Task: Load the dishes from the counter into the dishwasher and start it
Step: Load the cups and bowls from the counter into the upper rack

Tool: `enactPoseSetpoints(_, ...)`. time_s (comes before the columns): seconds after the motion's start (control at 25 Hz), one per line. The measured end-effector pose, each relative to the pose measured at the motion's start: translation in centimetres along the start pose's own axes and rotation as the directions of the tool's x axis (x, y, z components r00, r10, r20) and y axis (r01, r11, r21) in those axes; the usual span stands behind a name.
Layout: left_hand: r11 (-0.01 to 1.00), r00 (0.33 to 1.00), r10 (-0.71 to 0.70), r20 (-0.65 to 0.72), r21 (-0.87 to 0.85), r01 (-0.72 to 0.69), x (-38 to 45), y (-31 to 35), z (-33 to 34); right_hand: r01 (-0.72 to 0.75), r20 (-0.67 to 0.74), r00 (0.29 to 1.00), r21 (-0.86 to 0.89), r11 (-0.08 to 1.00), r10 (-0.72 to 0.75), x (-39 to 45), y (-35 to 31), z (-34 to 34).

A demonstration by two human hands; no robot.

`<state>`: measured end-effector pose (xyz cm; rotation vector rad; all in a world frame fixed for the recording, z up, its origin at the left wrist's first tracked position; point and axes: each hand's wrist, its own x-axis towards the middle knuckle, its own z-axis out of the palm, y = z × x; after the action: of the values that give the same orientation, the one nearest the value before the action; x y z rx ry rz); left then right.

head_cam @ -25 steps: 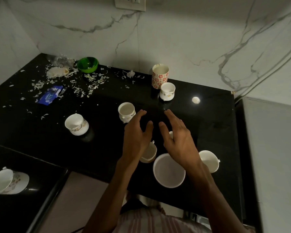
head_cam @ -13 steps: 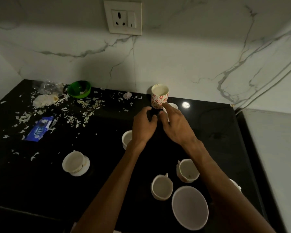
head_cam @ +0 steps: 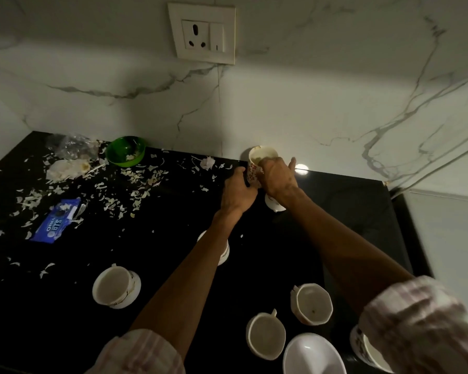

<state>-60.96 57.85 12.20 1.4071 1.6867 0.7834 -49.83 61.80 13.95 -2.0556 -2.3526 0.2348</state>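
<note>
White cups crowd the near counter; its middle lies open.

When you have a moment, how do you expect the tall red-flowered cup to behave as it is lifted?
The flowered cup looks tall and narrow, so probably tippy. It looks glazed, likely rigid, breakable and slick. The right hand wraps it; the left hand touches its side.

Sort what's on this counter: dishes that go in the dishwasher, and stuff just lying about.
For the dishwasher:
- red-patterned mug, gripped by the right hand, left hand at its side
- white teacups
- white bowl
- green bowl

Lying about:
- blue Oreo wrapper
- scattered white peelings
- clear plastic bag
</note>
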Motion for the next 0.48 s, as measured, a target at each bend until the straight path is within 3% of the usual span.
enactPoseSetpoints(0.24, 1.0, 1.0, -0.005, 0.028, -0.013, 0.006, 1.6, -1.0, 0.3, 0.049, -0.06, 0.997, -0.013, 0.999, -0.05, 0.2, 0.3, -0.1)
enactPoseSetpoints(0.48, 0.982, 0.987, 0.153, -0.053, -0.106, -0.158, 0.8, -0.1, -0.6, 0.154, -0.198, 0.971, 0.083, 0.985, -0.135, -1.6, -1.6, -2.7)
